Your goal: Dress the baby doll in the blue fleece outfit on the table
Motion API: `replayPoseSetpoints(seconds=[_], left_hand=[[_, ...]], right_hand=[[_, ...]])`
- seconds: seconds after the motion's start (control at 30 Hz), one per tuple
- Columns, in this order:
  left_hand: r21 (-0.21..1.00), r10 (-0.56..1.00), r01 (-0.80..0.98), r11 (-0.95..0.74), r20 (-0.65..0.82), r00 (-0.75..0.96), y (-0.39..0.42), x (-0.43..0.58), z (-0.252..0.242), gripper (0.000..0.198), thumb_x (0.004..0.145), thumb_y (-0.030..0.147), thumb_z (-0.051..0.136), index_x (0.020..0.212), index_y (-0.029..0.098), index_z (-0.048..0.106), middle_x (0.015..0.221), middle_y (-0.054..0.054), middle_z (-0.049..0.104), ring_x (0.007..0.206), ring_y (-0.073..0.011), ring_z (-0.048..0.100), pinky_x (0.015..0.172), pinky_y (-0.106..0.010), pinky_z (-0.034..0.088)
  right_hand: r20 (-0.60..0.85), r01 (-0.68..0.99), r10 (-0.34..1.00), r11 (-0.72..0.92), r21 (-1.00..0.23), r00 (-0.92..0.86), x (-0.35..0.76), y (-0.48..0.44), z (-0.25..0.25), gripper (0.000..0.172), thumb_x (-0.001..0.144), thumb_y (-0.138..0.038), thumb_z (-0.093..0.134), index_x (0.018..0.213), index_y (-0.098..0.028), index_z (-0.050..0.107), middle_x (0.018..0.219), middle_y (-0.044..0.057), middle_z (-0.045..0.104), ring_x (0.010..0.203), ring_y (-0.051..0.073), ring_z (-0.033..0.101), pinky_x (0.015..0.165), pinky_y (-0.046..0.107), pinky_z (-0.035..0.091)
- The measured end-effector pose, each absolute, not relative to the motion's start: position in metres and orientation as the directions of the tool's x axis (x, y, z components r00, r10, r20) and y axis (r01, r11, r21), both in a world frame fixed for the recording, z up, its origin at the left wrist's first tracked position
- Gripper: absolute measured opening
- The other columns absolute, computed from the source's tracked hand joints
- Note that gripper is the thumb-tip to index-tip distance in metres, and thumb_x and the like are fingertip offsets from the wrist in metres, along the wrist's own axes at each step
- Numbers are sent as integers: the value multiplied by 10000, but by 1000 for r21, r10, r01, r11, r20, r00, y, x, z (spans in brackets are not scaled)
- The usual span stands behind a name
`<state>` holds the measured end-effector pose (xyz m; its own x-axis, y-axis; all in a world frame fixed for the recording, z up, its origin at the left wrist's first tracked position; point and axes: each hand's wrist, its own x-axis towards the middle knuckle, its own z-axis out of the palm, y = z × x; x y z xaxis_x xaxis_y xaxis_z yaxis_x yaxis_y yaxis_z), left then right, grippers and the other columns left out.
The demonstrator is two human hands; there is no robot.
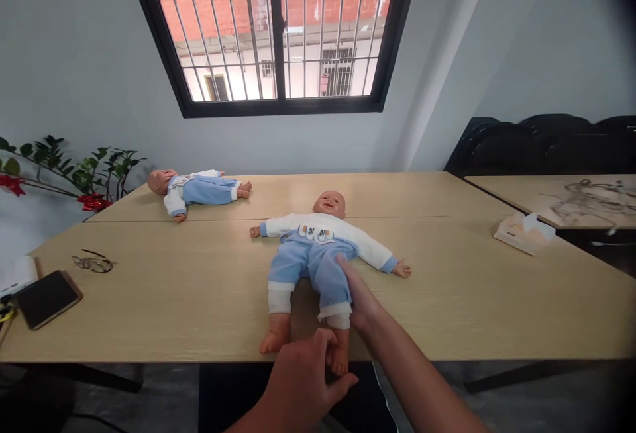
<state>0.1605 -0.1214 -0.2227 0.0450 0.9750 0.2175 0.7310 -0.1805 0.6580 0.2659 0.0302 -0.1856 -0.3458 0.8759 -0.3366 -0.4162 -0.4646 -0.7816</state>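
Note:
A baby doll (318, 231) in a white top and light blue trousers with white cuffs lies face up on the table, arms spread, its feet towards me. My right hand (362, 297) is closed around the doll's leg on the right side, thumb on the blue cloth and the other fingers hidden behind it. The doll's bare foot (339, 353) below that cuff sits between the thumb and bent fingers of my left hand (301, 370). Some of the left fingertips are out of sight. The other foot (275, 334) rests untouched near the table's front edge.
On the wooden table (173, 307) lie a second doll (209, 188) at the far left, glasses (94, 261), a phone (47, 298) and a tissue box (524, 232). A plant (94, 175) stands behind on the left. Cords (596, 198) and black chairs (546, 145) are at right.

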Motion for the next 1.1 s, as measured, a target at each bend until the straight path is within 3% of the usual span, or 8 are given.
replayPoseSetpoints(seconds=[0.17,0.33,0.5,0.6,0.73,0.87,1.0,1.1], left_hand=[[670,961,699,-250,261,94,-125,149,-218,532,702,402,897,1114,259,591,858,14,744,759,-218,717,673,-311,535],[637,865,764,-103,437,-248,-121,97,-215,326,949,413,617,1207,219,576,1136,-118,679,1058,-299,659,944,-487,521],[817,935,575,-43,236,-265,-106,62,-229,547,914,415,657,1395,206,505,1335,-143,609,1271,-304,577,1078,-492,469],[892,960,450,-43,161,-228,-89,47,-237,434,947,445,600,1307,201,593,1287,-126,646,1220,-278,609,1056,-443,480],[923,959,384,-20,127,-255,-43,20,-242,353,959,460,532,1090,169,683,1137,-120,705,1077,-271,656,985,-431,504],[933,950,359,-25,134,-282,20,1,-240,369,912,421,595,1146,145,670,1169,-138,720,1086,-266,667,989,-419,509],[932,962,353,-78,163,-217,75,1,-237,451,833,427,728,1178,139,680,1102,-129,747,958,-241,699,876,-370,551],[928,956,349,-131,211,-202,97,8,-238,379,832,429,732,1074,139,707,976,-99,760,856,-214,696,806,-334,553]], right_hand=[[-342,-412,893,-440,-798,-293,271,22,-191,581,833,-347,797,1355,-222,574,1095,71,780,910,226,750,798,333,603],[-297,-441,919,-385,-810,-258,269,20,-201,613,796,-387,814,1339,-223,581,1076,60,780,910,232,747,792,332,603],[-254,-407,950,-307,-860,-181,263,21,-209,607,787,-422,818,1313,-227,584,1161,78,762,975,254,746,813,345,616],[-229,-352,965,-261,-899,-129,268,28,-216,619,776,-425,811,1320,-249,573,1221,75,741,1036,267,733,832,357,618],[-161,-180,987,-157,-971,7,283,44,-227,711,762,-482,758,1389,-244,523,1351,108,654,1188,305,666,952,414,588],[101,244,970,45,-969,220,291,60,-219,719,751,-450,659,1405,-191,513,1424,168,528,1268,332,568,1124,493,457],[451,509,888,429,-746,-87,268,87,-177,510,866,-387,538,1322,-161,580,1338,164,579,1259,311,549,1134,486,423],[424,602,779,627,-495,-463,229,126,-143,377,956,-265,441,1267,-133,607,1302,152,640,1253,260,565,1118,404,428]])
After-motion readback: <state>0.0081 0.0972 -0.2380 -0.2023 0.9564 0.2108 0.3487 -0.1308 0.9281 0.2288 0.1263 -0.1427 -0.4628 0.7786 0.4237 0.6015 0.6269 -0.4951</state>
